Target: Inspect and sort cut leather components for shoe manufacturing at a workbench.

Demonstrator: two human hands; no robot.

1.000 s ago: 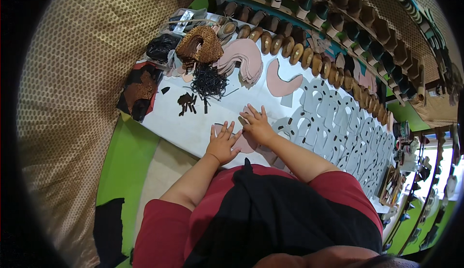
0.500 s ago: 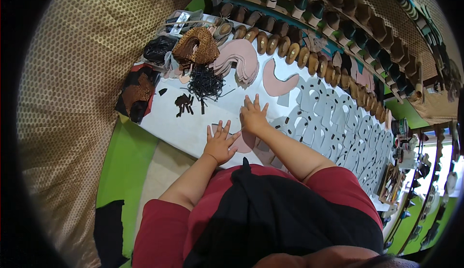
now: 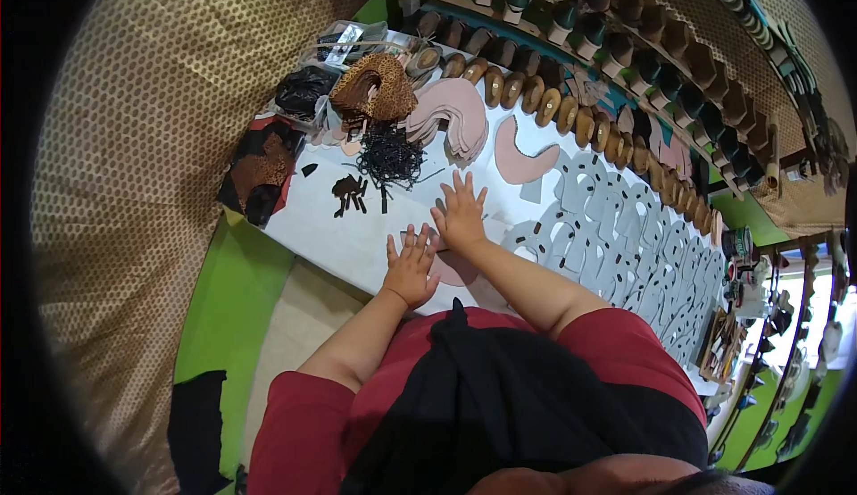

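Note:
My left hand (image 3: 411, 272) lies flat with fingers spread on the near edge of the white table. Just right of it and slightly farther away, my right hand (image 3: 461, 218) is also flat, its fingers apart. Between and partly under the hands lies a pink curved shoe-upper piece (image 3: 457, 271), mostly covered. Beyond them sit a tangle of thin black strips (image 3: 389, 156) and a small heap of short dark strips (image 3: 348, 193). A stack of pink U-shaped pieces (image 3: 457, 107) and a single pink U-shaped piece (image 3: 520, 163) lie farther off.
Grey U-shaped pieces (image 3: 616, 236) with small dark tabs cover the table's right side. Wooden shoe lasts (image 3: 549, 106) line the far edge, below a shelf of more lasts (image 3: 564, 22). Leopard-print pieces (image 3: 370, 89) are stacked at the back left, near black bags (image 3: 307, 90).
Both hands stay flat on the pink piece, the right one shifting slightly nearer the left. The whole scene has moved a little to the right in the view.

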